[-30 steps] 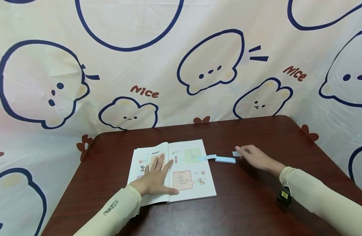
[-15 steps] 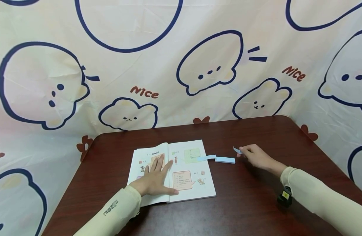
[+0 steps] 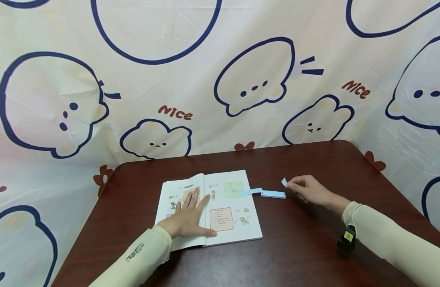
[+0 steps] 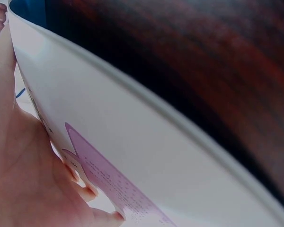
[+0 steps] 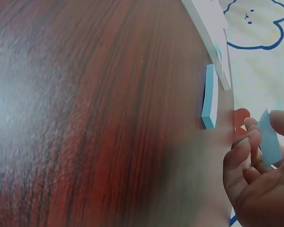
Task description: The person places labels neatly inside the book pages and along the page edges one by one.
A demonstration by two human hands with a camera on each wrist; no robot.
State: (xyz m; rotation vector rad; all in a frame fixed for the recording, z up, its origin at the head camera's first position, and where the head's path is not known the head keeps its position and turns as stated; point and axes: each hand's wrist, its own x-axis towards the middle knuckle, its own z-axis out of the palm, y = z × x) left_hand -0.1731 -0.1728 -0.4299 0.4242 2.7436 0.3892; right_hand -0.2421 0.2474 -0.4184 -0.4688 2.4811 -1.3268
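An open book [image 3: 227, 237] lies on the table, its pages printed with coloured boxes and small figures. My left hand [image 3: 187, 219] rests on it with spread, straight fingers, mostly over the left page near the fold. To the right of the book lies a pad of narrow blue sticky notes [image 3: 273, 194]. A loose blue strip [image 3: 256, 191] reaches from the pad's left end onto the right page's edge. Above the table, right of the pad, my right hand [image 3: 313, 190] pinches a small blue sticky note [image 5: 270, 142] between thumb and fingers. The note stands up and is slightly bent.
The dark reddish-brown table [image 3: 302, 247] has rounded far corners. A cloth backdrop [image 3: 202, 87] with cartoon outlines hangs behind it and along the sides. A small black device [image 3: 346, 239] is strapped under the right wrist.
The sticky note in my right hand has turned from lying flat to upright, and its fingers have shifted around it. My left hand, the book and the pad stay put.
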